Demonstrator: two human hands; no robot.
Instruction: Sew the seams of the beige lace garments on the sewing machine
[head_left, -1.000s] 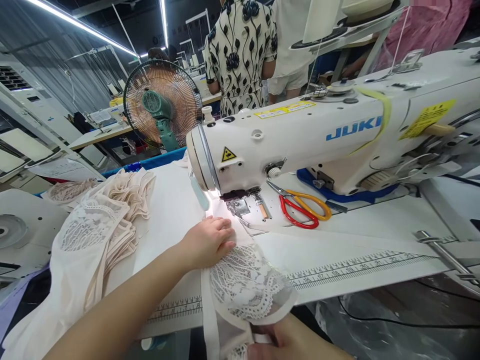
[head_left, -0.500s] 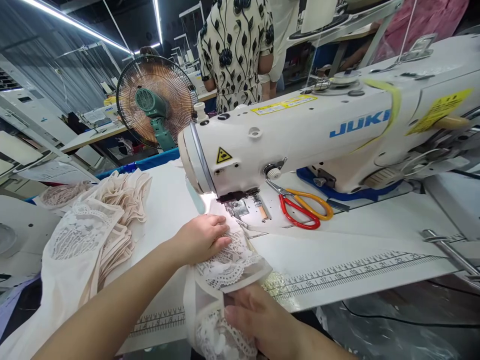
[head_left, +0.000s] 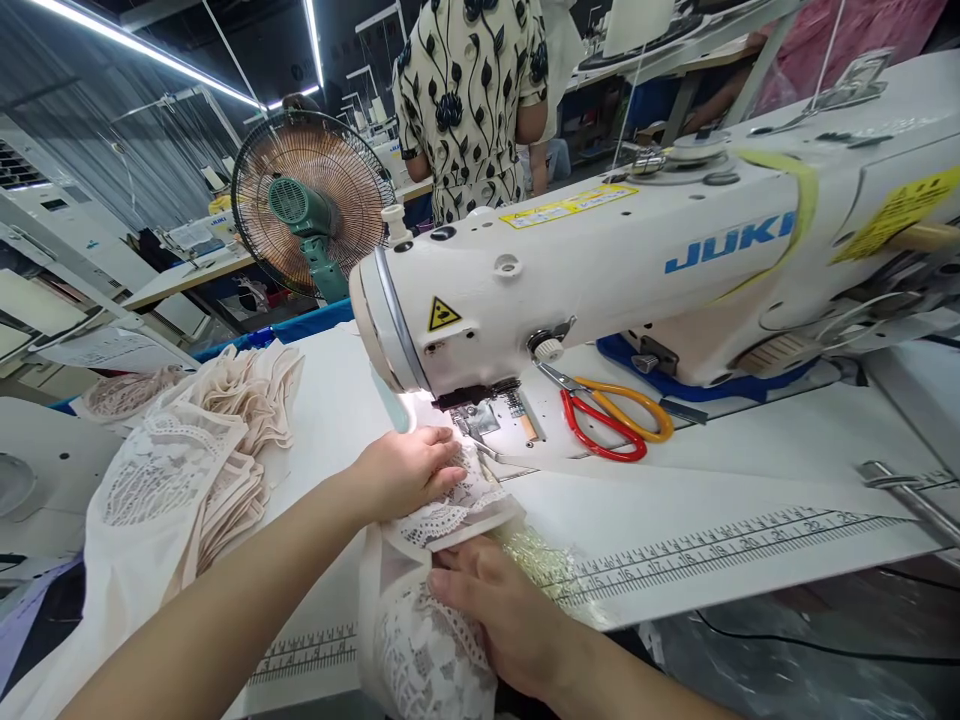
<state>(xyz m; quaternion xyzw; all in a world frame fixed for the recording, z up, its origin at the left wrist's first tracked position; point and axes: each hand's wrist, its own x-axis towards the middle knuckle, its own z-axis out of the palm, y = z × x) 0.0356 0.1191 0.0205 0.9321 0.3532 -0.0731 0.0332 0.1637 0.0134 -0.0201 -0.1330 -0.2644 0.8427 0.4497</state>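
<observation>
Lace fabric (head_left: 442, 520) lies bunched before the sewing machine (head_left: 570, 270). Our left hand (head_left: 405, 470) presses it flat near the needle plate (head_left: 487, 415); our right hand (head_left: 502, 610) pinches its folded edge. We judge fingers so close risk a needle prick.

Right hand (head_left: 502, 615) has risen onto the lace piece (head_left: 442, 520); lace bunched up.

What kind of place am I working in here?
Most likely a garment factory floor: a JUKI industrial sewing machine, a stack of lace pieces beside it, and more sewing tables behind the fan.
</observation>
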